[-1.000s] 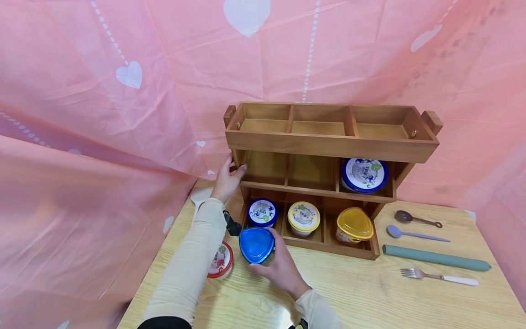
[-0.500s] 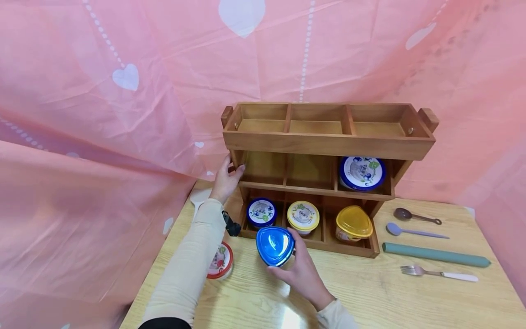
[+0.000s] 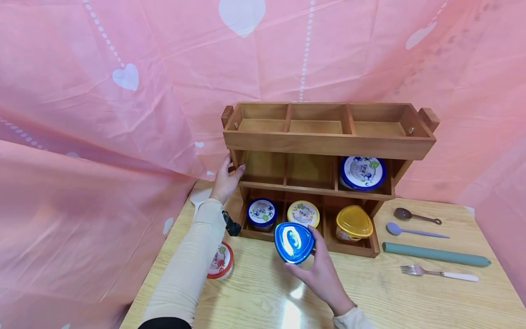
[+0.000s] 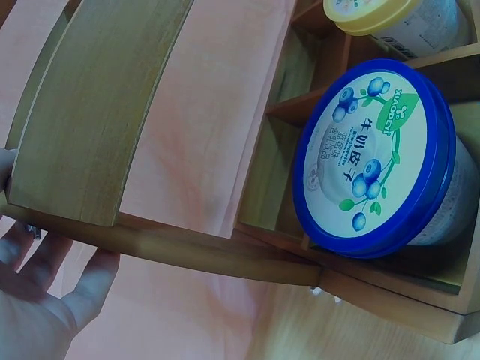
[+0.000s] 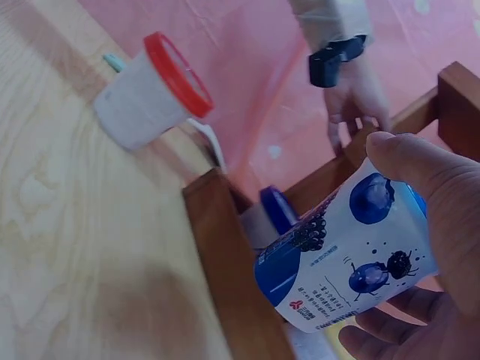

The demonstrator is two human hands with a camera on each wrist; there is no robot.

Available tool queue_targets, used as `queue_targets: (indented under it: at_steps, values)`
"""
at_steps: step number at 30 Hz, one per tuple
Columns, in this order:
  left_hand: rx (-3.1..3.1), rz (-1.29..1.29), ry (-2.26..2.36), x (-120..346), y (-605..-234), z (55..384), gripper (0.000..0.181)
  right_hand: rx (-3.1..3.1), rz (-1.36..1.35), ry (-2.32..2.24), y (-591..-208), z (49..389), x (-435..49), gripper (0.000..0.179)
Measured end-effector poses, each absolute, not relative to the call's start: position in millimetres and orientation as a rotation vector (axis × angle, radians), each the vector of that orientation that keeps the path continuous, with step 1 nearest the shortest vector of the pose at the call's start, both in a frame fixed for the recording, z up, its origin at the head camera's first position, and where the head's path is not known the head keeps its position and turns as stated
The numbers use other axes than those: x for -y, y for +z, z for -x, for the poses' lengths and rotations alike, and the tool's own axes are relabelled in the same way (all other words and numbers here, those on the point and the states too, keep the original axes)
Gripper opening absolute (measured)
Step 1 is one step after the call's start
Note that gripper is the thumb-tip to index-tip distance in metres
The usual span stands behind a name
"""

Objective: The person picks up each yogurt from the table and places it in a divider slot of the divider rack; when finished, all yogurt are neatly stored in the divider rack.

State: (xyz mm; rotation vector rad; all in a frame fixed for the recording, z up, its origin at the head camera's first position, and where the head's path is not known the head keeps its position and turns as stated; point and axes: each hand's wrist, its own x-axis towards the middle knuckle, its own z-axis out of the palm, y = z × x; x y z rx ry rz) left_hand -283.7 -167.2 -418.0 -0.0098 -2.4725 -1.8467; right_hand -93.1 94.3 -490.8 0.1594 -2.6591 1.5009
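Note:
My right hand holds a yogurt cup by its side, between thumb and fingers. Its rounded-triangular lid is shiny blue, and blueberries are printed on its wall in the right wrist view. The cup is above the table before the lower tier of a wooden shelf, overlapping a round yellow-lidded tub. With my left hand I grip the shelf's left side; the left wrist view has fingers at the wooden side piece. A blue-lidded tub stands in the lower left compartment.
Another blue-lidded tub sits middle-tier right, above a yellow-lidded cup. A red-lidded tub is partly behind the left arm. Rightward lie a dark spoon, purple spoon, green tube and fork. A white utensil lies left.
My right hand has carried the blue-lidded cup rightward along the shelf's front, from before the left compartment to before the middle one. The left hand keeps its place on the shelf.

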Motion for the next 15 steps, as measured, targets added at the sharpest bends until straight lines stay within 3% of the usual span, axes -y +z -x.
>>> queue_targets:
  at_steps: [15]
  values:
    - [2.448, 0.019, -1.867, 166.6, -418.2, 284.2, 0.061, 2.534, -0.166, 1.522, -426.4, 110.5, -114.0, 0.110]
